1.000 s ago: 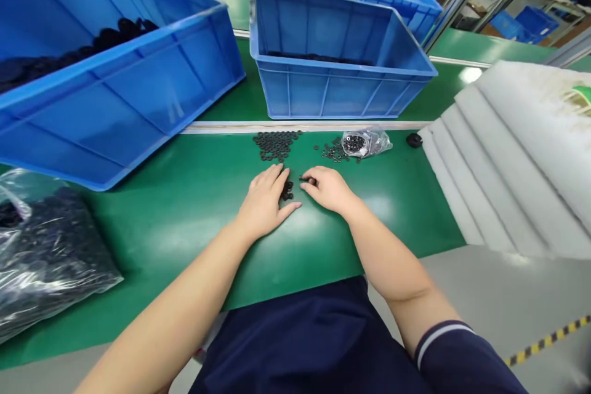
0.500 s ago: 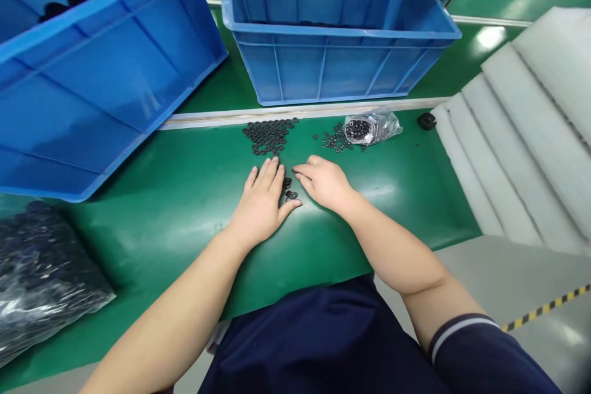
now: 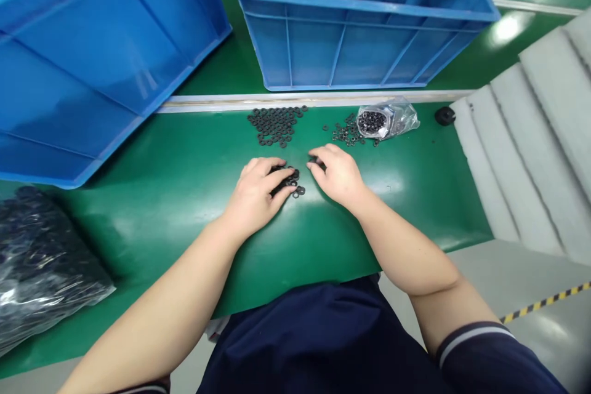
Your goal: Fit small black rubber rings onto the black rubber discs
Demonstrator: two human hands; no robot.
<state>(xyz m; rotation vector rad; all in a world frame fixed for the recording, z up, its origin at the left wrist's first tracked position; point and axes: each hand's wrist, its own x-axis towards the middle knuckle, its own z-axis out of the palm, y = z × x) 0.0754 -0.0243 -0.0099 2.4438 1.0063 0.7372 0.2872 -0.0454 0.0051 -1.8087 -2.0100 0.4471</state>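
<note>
A small heap of black rings [image 3: 295,184] lies on the green work surface [image 3: 194,178]. My left hand [image 3: 253,194] arches over the heap from the left, fingers bent and spread, touching some rings and hiding part of them. To the right of the heap, my right hand [image 3: 339,175] rests low with thumb and index finger apart. Something dark shows between those fingertips, too small to tell from shadow. Beyond my left hand, many black rings [image 3: 277,124] lie flat in a close-set group. Smaller loose rings [image 3: 346,132] are scattered beside an opened clear bag [image 3: 401,122] of the same.
Two blue crates, a left one [image 3: 115,68] and a middle one [image 3: 364,43], stand at the back. A plastic bag of dark parts [image 3: 41,271] lies at left. White foam sheets [image 3: 521,148] lean at right, near a black round part [image 3: 444,116].
My left hand has gone from lying flat beside the rings to curving over them. My right hand's thumb and index finger have parted. The camera view has shifted slightly.
</note>
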